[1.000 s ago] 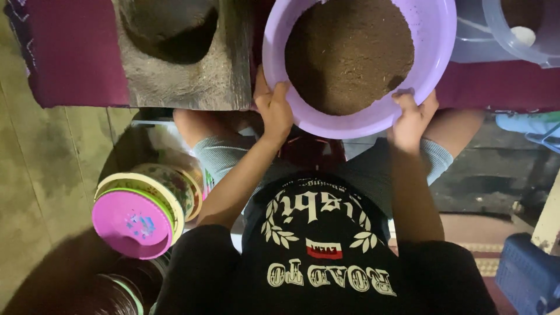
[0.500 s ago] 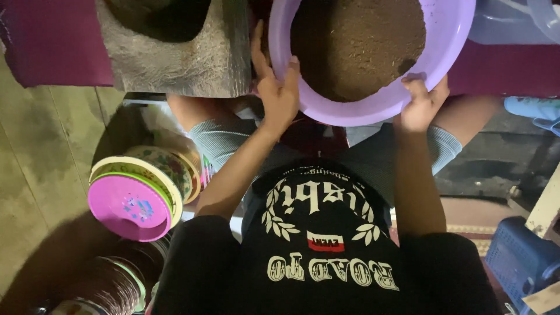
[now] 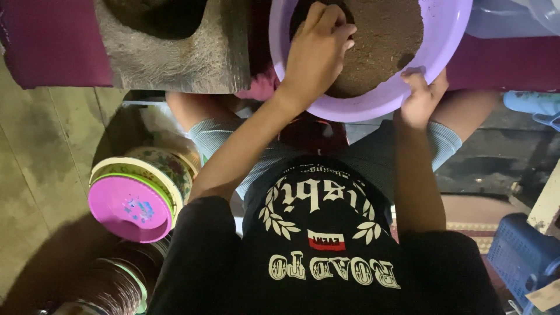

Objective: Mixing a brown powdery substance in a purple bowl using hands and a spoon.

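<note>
Head view shows our left hand reaching over the near rim of the basin, its fingers curled down into the brown soil; we cannot tell whether they close on a clump. Our right hand pinches the basin's near rim, thumb inside and fingers under. The basin sits ahead of our knees, on or just above a purple-covered worktop.

With only one hand steadying the rim, we judge the basin could tip toward us as the left hand presses in, and loose soil could spill over the low edge onto our lap.

Beside the basin stands a grey stone mortar. On the concrete floor to our left sits a stack of bowls, pink on top; a blue crate is at our right.
</note>
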